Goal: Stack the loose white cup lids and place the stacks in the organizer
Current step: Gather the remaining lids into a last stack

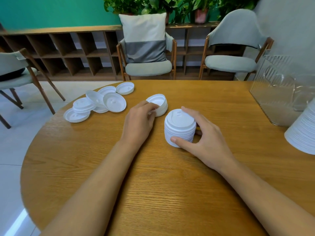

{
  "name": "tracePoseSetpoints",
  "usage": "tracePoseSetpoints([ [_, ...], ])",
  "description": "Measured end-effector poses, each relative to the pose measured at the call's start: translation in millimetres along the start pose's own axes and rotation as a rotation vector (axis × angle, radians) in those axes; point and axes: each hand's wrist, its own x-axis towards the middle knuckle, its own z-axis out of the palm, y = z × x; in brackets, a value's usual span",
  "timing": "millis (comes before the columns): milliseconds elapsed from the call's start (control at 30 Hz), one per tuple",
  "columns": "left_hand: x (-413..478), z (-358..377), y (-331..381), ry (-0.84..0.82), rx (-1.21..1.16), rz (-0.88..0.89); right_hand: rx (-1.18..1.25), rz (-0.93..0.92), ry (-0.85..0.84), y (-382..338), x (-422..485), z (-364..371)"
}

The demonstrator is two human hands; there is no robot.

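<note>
A tall stack of white lids [179, 128] stands upright in the middle of the round wooden table [153, 184]. My right hand [204, 138] grips it, thumb at its base and fingers on its far side. Just to the left, a short stack of upturned lids [159, 104] sits tilted, and my left hand [139, 120] holds its near rim. Several loose white lids [97, 103] lie in an overlapping heap at the table's far left. The clear ribbed organizer [279, 92] stands at the far right.
Another large stack of white lids [303, 132] leans at the right edge beside the organizer. Three padded chairs ring the table's far side, one with a cushion [144, 38]. The table edge curves close to the loose lids on the left.
</note>
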Motion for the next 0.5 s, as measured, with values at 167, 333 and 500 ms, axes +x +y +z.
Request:
tracePoseSetpoints([
  [167, -17.6, -14.6, 20.2, 0.066, -0.173, -0.043, -0.018, 0.015, 0.042, -0.2, -4.6, -7.7],
  [333, -20.4, -30.2, 46.0, 0.142, -0.568, -0.317, -0.007, 0.002, 0.04, 2.0, -5.9, -9.3],
  [500, -15.0, -37.4, 51.2, 0.091, -0.927, -0.496, 0.029, -0.002, 0.064, 1.3, -2.3, -7.5],
])
